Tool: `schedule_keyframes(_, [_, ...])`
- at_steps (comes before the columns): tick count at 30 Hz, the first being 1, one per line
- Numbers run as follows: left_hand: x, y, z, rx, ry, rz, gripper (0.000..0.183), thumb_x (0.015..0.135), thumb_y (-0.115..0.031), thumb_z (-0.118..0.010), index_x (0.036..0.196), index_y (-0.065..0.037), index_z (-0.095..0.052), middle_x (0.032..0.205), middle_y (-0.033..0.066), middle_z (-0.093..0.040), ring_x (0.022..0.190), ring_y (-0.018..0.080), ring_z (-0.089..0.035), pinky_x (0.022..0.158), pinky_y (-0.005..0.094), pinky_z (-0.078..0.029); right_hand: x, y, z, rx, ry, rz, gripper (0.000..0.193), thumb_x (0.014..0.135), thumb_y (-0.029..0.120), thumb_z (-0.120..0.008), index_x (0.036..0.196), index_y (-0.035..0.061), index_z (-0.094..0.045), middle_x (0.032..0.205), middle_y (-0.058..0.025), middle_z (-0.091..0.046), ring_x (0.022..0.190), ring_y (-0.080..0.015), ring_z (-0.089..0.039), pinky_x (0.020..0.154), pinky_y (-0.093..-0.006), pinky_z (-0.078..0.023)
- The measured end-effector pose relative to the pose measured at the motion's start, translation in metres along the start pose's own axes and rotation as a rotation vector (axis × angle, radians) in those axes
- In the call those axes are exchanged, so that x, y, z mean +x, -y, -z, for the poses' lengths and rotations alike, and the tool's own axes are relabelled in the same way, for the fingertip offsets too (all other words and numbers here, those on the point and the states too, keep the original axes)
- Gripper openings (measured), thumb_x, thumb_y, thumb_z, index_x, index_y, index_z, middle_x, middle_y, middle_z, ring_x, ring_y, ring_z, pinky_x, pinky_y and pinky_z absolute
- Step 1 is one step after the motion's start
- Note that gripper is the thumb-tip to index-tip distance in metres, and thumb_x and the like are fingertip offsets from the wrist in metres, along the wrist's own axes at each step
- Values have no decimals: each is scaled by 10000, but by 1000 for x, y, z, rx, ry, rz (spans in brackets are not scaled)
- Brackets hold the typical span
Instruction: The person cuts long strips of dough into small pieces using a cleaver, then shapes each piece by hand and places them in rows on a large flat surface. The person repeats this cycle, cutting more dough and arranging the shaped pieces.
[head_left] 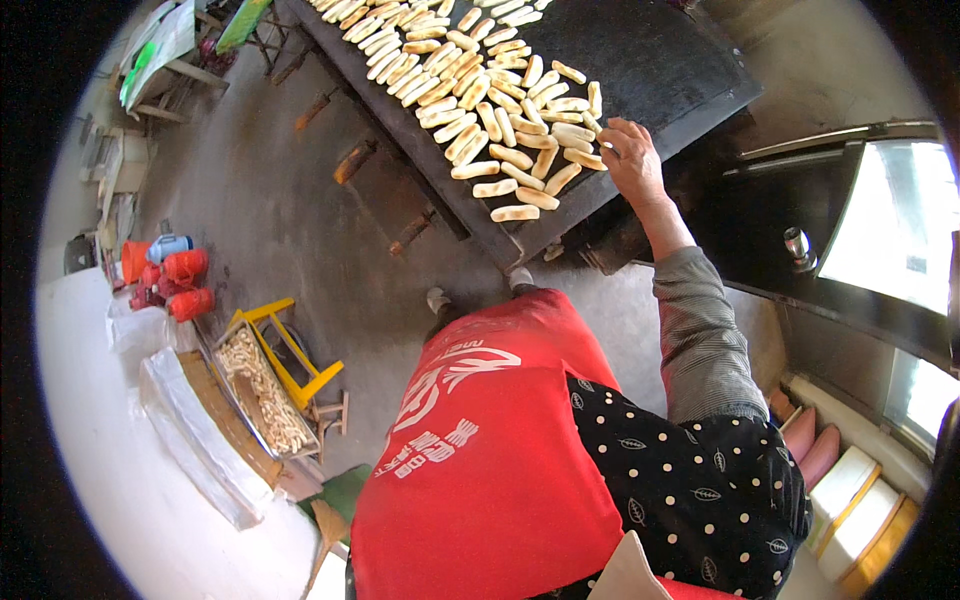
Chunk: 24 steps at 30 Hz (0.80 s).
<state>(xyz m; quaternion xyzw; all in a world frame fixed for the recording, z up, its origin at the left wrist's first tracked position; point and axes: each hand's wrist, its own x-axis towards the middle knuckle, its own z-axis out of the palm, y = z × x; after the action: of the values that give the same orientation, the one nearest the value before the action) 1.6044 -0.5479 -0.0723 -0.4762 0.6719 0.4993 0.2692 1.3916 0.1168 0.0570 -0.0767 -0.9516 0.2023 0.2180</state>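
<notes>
Many short bread sticks [470, 90], pale with browned patches, lie spread over a dark metal griddle [660, 60] in front of me. They are packed closely at the far left and lie looser and at odd angles towards the near corner. My right hand [632, 158] reaches in over the griddle's right edge. Its fingers are bent and drawn together at the end of one bread stick [591, 122] on the right border of the batch; the fingertips partly cover the contact. My left hand is out of view.
A tray of bread pieces [262, 390] stands at the left beside a yellow frame [300, 350]. Red thermos flasks [187, 268] are grouped behind it. Wooden handles [355, 160] stick out from the griddle's left side. White and yellow boxes [850, 500] stand at the lower right.
</notes>
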Motion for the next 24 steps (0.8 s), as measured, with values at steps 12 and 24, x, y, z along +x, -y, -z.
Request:
schedule_keyframes(12, [-20,11,-43,14,-10,-58,203,804,-257,-622,858,-63,-644,715,60,-618,650,175,-612,544,330,-480,17,-19,-24,-79,114,32,265,720,121,-660,984,107,-676,1230,-116,-557,1187,-342,-479,979,-438,-418])
schedule_keyframes(24, [-21,15,-52,25,-32,-47,220,800,-264,-626,862,-55,-652,729,71,-630,661,186,-616,566,342,-487,28,-21,-29,-122,147,46,232,737,165,-641,965,127,-656,1250,-99,-531,1247,-336,-425,1007,-463,-366])
